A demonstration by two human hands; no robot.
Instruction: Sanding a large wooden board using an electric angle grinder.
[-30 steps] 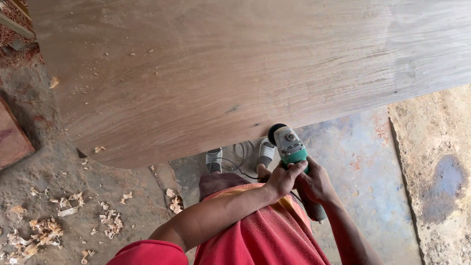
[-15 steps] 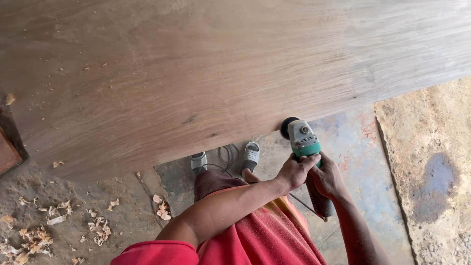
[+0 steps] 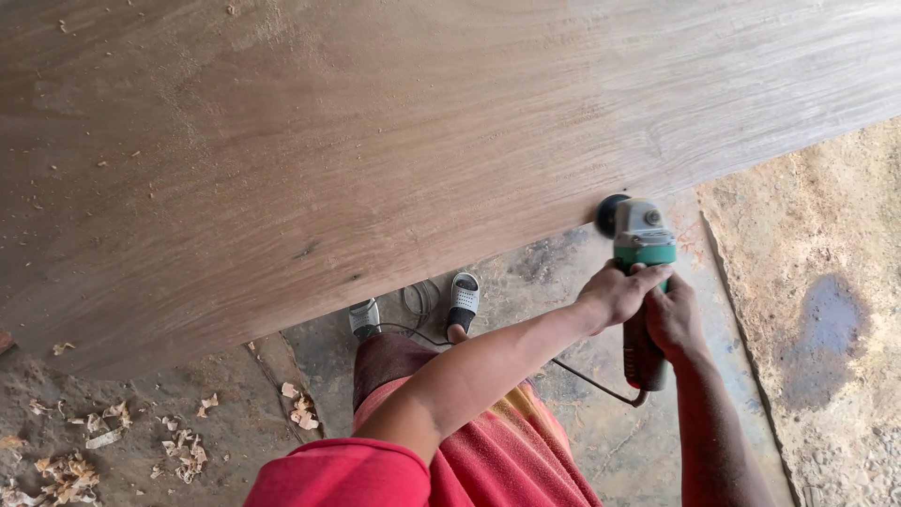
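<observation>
We have moved the green grinder (image 3: 641,246) further right along the edge of the wooden table (image 3: 375,160); left hand (image 3: 615,293) and right hand (image 3: 670,317) both clench its body.

One grinder (image 3: 641,253), two sandals (image 3: 462,296), one slab (image 3: 375,141)

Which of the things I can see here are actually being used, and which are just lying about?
In use:
angle grinder, gripped by the left hand and right hand
wooden slab, its edge against the grinder's disc
power cord

Lying about:
wood shavings on the floor
coil of cable by the feet
</observation>
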